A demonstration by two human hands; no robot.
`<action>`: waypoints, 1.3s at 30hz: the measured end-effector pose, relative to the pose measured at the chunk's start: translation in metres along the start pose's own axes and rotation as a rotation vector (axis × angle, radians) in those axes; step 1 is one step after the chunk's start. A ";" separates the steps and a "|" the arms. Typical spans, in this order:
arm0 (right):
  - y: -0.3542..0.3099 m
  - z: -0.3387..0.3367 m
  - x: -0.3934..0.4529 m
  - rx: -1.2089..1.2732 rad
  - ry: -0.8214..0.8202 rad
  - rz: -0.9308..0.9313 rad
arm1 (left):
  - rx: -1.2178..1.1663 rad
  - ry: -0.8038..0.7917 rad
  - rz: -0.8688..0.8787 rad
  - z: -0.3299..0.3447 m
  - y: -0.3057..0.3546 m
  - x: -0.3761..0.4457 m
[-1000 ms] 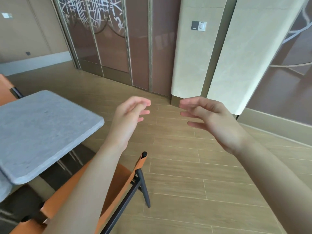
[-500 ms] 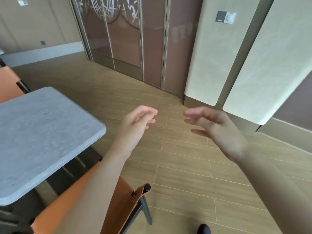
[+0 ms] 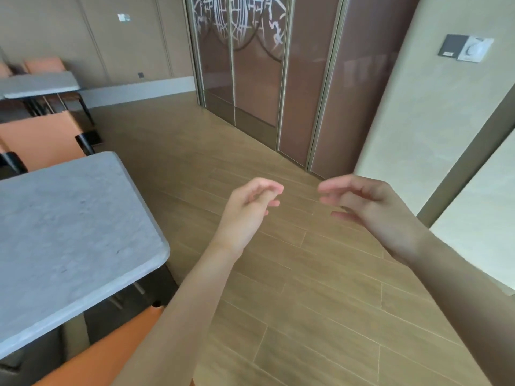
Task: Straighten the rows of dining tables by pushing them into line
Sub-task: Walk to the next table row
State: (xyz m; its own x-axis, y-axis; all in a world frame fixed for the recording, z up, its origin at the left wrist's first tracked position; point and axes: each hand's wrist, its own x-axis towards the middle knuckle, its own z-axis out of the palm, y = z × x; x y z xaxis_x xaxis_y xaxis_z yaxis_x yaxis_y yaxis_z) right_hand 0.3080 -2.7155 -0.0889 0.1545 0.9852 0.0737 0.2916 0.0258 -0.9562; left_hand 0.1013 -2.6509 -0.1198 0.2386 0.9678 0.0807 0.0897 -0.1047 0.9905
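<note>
A grey stone-topped dining table (image 3: 67, 235) fills the left side, its rounded corner pointing toward the floor's middle. A second grey table (image 3: 39, 83) stands farther back at the far left. My left hand (image 3: 248, 210) hovers over the wooden floor to the right of the near table, fingers loosely curled, holding nothing. My right hand (image 3: 365, 207) floats beside it, fingers relaxed and pointing left, also holding nothing. Neither hand touches a table.
Orange chairs stand around the tables: one behind the near table (image 3: 41, 140), one under my left forearm (image 3: 117, 346), one by the far table (image 3: 44, 65). Brown panelled doors (image 3: 250, 65) and a cream pillar (image 3: 434, 93) line the right. Wooden floor (image 3: 306, 302) lies ahead.
The view has swung left, bringing the far table and more chairs into sight. Both hands keep their raised pose, holding nothing, and sit slightly lower and nearer the pillar.
</note>
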 end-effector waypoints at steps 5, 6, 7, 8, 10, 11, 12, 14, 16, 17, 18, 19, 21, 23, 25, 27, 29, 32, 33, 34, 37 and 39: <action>0.008 0.004 0.100 0.046 -0.133 -0.024 | 0.031 0.107 -0.042 0.004 -0.011 0.063; 0.012 0.010 0.116 0.052 -0.181 -0.028 | 0.040 0.139 -0.051 0.000 -0.015 0.073; 0.015 0.017 0.132 0.054 -0.234 -0.031 | 0.048 0.173 -0.062 -0.005 -0.020 0.084; 0.018 0.023 0.147 0.057 -0.280 -0.032 | 0.051 0.212 -0.079 -0.011 -0.024 0.094; 0.020 0.035 0.178 0.067 -0.349 -0.037 | 0.048 0.284 -0.113 -0.023 -0.031 0.116; 0.021 0.042 0.194 0.072 -0.377 -0.042 | 0.051 0.311 -0.120 -0.029 -0.034 0.127; 0.021 0.047 0.210 0.076 -0.401 -0.049 | 0.054 0.337 -0.125 -0.035 -0.037 0.139; 0.020 0.060 0.245 0.084 -0.443 -0.072 | 0.050 0.387 -0.131 -0.047 -0.041 0.165; 0.016 0.075 0.283 0.093 -0.487 -0.104 | 0.050 0.429 -0.125 -0.059 -0.043 0.194; 0.013 0.084 0.304 0.095 -0.510 -0.121 | 0.055 0.449 -0.119 -0.066 -0.043 0.210; 0.009 0.093 0.324 0.096 -0.532 -0.134 | 0.061 0.468 -0.110 -0.074 -0.042 0.226; 0.005 0.102 0.345 0.094 -0.555 -0.144 | 0.067 0.491 -0.102 -0.082 -0.041 0.241; -0.003 0.119 0.388 0.082 -0.609 -0.159 | 0.072 0.548 -0.094 -0.102 -0.038 0.275; -0.010 0.134 0.427 0.079 -0.657 -0.182 | 0.073 0.596 -0.085 -0.120 -0.037 0.305; -0.014 0.146 0.464 0.097 -0.679 -0.193 | 0.078 0.632 -0.083 -0.136 -0.037 0.334; -0.015 0.157 0.493 0.120 -0.687 -0.172 | 0.079 0.658 -0.103 -0.146 -0.038 0.358; -0.015 0.169 0.517 0.138 -0.713 -0.152 | 0.084 0.680 -0.118 -0.155 -0.040 0.376; -0.015 0.193 0.549 0.163 -0.766 -0.154 | 0.099 0.730 -0.148 -0.171 -0.047 0.397; -0.016 0.202 0.559 0.174 -0.784 -0.154 | 0.098 0.754 -0.163 -0.178 -0.050 0.403; -0.016 0.211 0.570 0.182 -0.804 -0.154 | 0.100 0.778 -0.176 -0.184 -0.053 0.409; -0.014 0.235 0.602 0.194 -0.881 -0.155 | 0.121 0.839 -0.210 -0.200 -0.065 0.428; -0.013 0.249 0.626 0.200 -0.923 -0.164 | 0.144 0.879 -0.233 -0.207 -0.071 0.444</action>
State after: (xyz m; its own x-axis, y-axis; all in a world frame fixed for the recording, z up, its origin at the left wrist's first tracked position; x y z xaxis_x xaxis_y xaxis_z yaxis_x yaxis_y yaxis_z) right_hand 0.1660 -2.0564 -0.1007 -0.7035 0.7096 0.0403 0.0640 0.1198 -0.9907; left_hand 0.0010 -2.1662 -0.1316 -0.6162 0.7876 -0.0048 0.1771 0.1445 0.9735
